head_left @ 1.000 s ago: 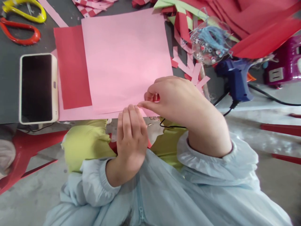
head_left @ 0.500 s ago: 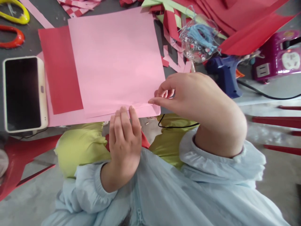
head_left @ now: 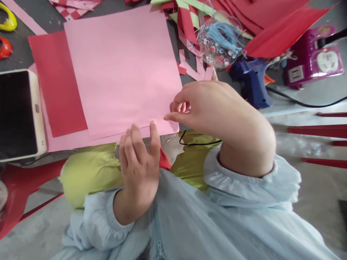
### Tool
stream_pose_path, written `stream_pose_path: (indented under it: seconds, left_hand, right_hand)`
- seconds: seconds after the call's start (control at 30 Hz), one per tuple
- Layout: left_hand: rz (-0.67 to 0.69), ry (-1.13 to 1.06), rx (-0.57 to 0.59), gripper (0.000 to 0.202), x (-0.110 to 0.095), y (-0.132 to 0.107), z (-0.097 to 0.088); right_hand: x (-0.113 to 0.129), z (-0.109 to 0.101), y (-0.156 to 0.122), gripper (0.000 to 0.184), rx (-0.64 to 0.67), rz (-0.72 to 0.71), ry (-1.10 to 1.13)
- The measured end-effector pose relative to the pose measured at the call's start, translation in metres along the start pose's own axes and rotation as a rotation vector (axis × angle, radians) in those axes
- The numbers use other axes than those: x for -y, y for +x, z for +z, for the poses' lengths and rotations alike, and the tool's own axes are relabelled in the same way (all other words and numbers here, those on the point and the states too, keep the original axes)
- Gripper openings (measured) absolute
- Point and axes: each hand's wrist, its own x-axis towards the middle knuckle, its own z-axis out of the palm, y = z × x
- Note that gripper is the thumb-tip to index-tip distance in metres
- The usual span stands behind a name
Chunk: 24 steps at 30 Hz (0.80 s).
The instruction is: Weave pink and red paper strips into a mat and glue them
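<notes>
A large pink paper sheet [head_left: 121, 68] lies on the dark table, with another pink sheet and a red sheet [head_left: 55, 83] under it. My right hand [head_left: 214, 108] is closed in a pinch on the pink sheet's near right corner. My left hand [head_left: 139, 162] is just below the sheet's near edge; its fingers are stretched up and slightly apart, their tips at the paper's edge, holding nothing.
A phone [head_left: 18, 115] lies at the left table edge. Scissor handles, yellow [head_left: 8, 20] and red [head_left: 4, 47], sit far left. A clear bag of googly eyes [head_left: 219, 43], a blue glue gun [head_left: 252, 83], a purple power strip [head_left: 314, 61] and red paper scraps crowd the right.
The view has shifted right, so everything slid left in frame. My left hand's fingers have spread and dropped slightly from the paper's edge. My right hand keeps its pinch on the corner.
</notes>
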Motion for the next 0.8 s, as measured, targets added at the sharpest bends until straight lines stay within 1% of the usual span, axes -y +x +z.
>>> stream_pose_path:
  seconds: [0.13,0.33,0.43,0.5,0.6,0.7,0.8]
  left_hand:
    - [-0.013,0.003,0.011,0.061,-0.003,0.002,-0.002]
    - [-0.064,-0.039,0.038,0.059,-0.009,0.000,-0.002]
    - [-0.042,-0.071,0.038,0.059,-0.008,-0.006,0.001]
    - [-0.020,-0.075,0.021,0.057,-0.006,-0.009,0.002]
    - [-0.007,-0.080,0.010,0.052,0.001,-0.010,-0.004]
    - [-0.017,-0.150,0.048,0.053,0.008,-0.007,-0.014]
    - [-0.031,-0.230,0.063,0.052,0.012,-0.003,-0.018]
  right_hand:
    - [0.002,0.000,-0.001,0.018,-0.010,0.006,-0.006]
    - [-0.001,0.006,-0.003,0.015,-0.032,0.000,-0.009]
    - [-0.002,0.009,-0.006,0.018,-0.081,-0.015,-0.009]
    - [-0.002,0.010,-0.008,0.021,-0.107,-0.025,-0.012]
    - [-0.002,0.010,-0.010,0.022,-0.115,-0.045,-0.013]
    - [0.000,0.012,-0.010,0.018,-0.112,-0.060,-0.011]
    - [0.007,0.015,-0.010,0.017,-0.118,-0.097,0.010]
